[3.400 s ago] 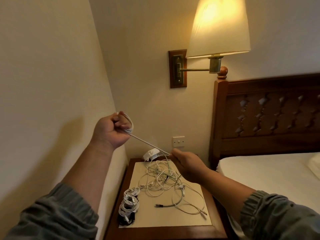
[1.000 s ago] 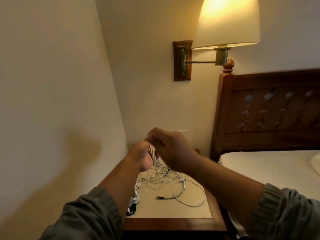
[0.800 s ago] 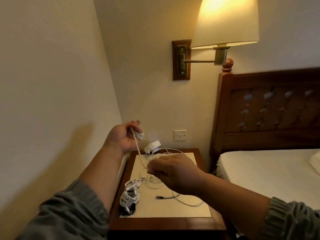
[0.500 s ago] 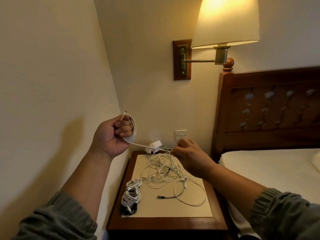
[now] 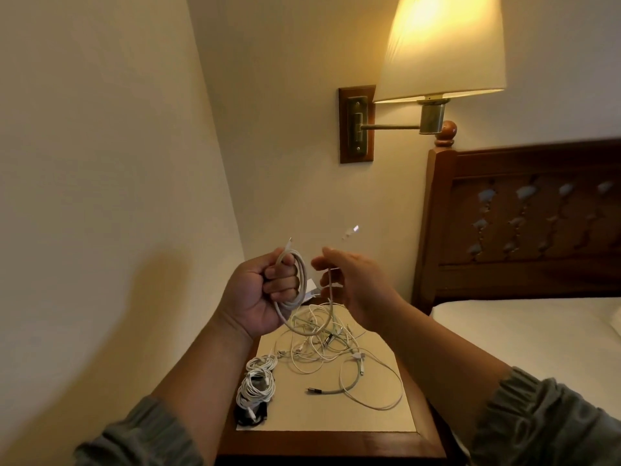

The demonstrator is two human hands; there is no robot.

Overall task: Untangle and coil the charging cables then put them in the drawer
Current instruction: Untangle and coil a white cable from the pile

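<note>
My left hand (image 5: 265, 290) grips a coil of white cable (image 5: 297, 280) wound in loops round its fingers, raised above the nightstand (image 5: 336, 442). From the coil the cable sags in a loop and rises to my right hand (image 5: 356, 290), which pinches it; its free end with the plug (image 5: 349, 233) swings blurred above the fingers. Below lies a tangle of white cables (image 5: 322, 344) on the nightstand's pale top. Coiled cables (image 5: 257, 381) sit along the left edge, with a black item (image 5: 250, 415) in front of them. No drawer shows.
A wall rises close on the left. A lit wall lamp (image 5: 440, 48) on a brass arm hangs over the nightstand. A dark wooden headboard (image 5: 524, 223) and a white mattress (image 5: 524, 334) are on the right. A white charger block (image 5: 311, 286) peeks out behind my left hand.
The cable's free end has come out of the tangle and swings up above my right hand. My right hand rose toward the left hand, which moved right, and the coil has grown.
</note>
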